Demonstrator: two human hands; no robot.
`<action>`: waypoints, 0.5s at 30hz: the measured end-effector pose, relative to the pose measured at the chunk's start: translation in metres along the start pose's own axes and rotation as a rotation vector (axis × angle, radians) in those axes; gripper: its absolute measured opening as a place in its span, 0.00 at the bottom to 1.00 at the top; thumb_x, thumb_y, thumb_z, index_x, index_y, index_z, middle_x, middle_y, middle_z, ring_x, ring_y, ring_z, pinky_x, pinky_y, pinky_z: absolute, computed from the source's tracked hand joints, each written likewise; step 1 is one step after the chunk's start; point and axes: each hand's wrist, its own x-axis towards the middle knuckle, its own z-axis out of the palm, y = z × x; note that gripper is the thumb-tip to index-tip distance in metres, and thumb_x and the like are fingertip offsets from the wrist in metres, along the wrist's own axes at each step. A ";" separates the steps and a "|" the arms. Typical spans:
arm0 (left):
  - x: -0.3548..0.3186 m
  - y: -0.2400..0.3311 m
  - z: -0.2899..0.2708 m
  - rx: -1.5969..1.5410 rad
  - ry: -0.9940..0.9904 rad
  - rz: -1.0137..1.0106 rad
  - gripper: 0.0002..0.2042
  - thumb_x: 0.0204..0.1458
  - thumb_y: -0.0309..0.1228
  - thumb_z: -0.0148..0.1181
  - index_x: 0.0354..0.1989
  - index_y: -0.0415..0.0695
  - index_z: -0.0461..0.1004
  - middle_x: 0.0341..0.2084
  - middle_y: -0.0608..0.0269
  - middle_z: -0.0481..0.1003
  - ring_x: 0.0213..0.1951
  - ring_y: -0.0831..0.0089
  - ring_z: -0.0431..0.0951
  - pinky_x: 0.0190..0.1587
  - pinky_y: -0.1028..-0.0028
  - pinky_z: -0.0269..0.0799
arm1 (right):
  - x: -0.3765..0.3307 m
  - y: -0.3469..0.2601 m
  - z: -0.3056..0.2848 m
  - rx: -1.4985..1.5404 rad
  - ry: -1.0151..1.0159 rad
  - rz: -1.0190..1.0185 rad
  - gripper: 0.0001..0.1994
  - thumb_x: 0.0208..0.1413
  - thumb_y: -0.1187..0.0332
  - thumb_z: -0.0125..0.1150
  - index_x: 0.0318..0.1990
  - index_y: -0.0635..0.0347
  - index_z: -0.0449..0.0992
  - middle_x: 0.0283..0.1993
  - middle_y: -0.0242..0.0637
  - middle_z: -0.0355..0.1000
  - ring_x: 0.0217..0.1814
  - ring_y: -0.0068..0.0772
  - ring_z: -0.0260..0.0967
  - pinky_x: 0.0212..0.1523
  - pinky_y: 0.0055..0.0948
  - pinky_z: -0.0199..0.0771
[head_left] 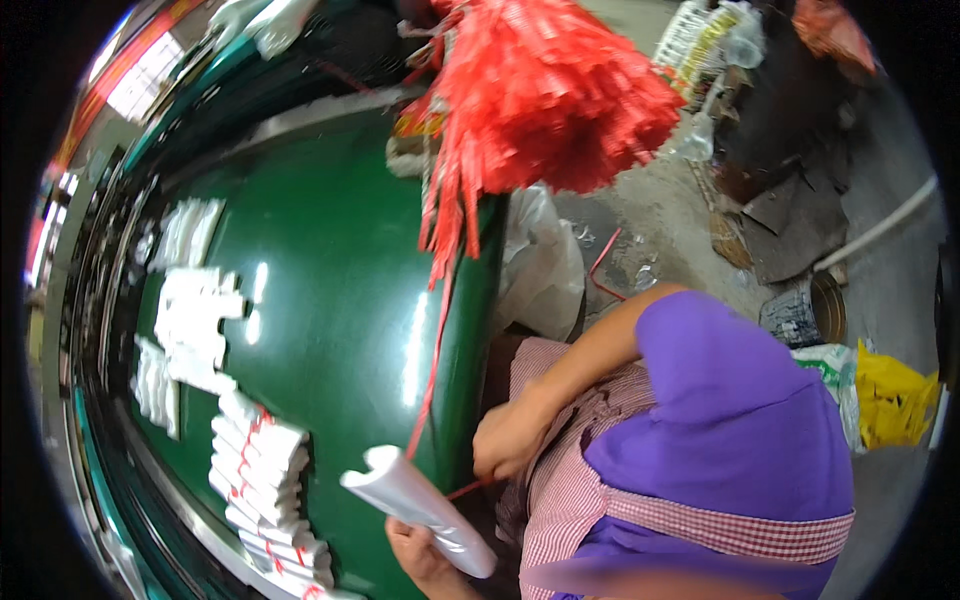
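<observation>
Near the front edge of the green tabletop point(330, 300), the left hand point(420, 555) gripped a rolled white bundle point(420, 500) tilted above the lap, while the right hand point(510, 435) had its fingers pinched on a red string point(432, 370) trailing from the red bunch point(550, 90). If that pinch slackened, the roll could probably spring open; a hard tug might drag loose strands off the bunch.

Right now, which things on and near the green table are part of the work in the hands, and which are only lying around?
In use:
- white paper roll, held in left hand
- red string, pulled by right hand
- red string bundle
- tied white rolls

Lying about:
- clear plastic bag
- yellow bag
- metal can
</observation>
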 end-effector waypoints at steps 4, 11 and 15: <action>0.028 0.050 0.004 0.535 0.206 0.188 0.18 0.47 0.25 0.60 0.47 0.29 0.71 0.37 0.55 0.77 0.38 0.71 0.77 0.42 0.71 0.72 | -0.011 0.002 -0.027 0.018 0.426 -0.385 0.05 0.50 0.72 0.60 0.33 0.63 0.76 0.55 0.49 0.66 0.58 0.48 0.64 0.55 0.40 0.67; 0.059 0.040 0.014 1.465 0.004 0.151 0.26 0.41 0.26 0.66 0.53 0.39 0.71 0.38 0.49 0.74 0.42 0.53 0.71 0.47 0.61 0.68 | 0.062 -0.008 -0.073 0.969 0.299 0.067 0.12 0.65 0.68 0.48 0.41 0.68 0.74 0.34 0.36 0.74 0.34 0.23 0.71 0.38 0.25 0.73; 0.052 0.015 0.007 1.217 0.315 0.487 0.18 0.46 0.23 0.63 0.48 0.37 0.74 0.33 0.54 0.76 0.37 0.65 0.74 0.40 0.68 0.70 | 0.074 0.015 -0.069 0.776 0.131 0.204 0.10 0.55 0.76 0.52 0.44 0.68 0.73 0.31 0.35 0.71 0.33 0.27 0.71 0.35 0.26 0.73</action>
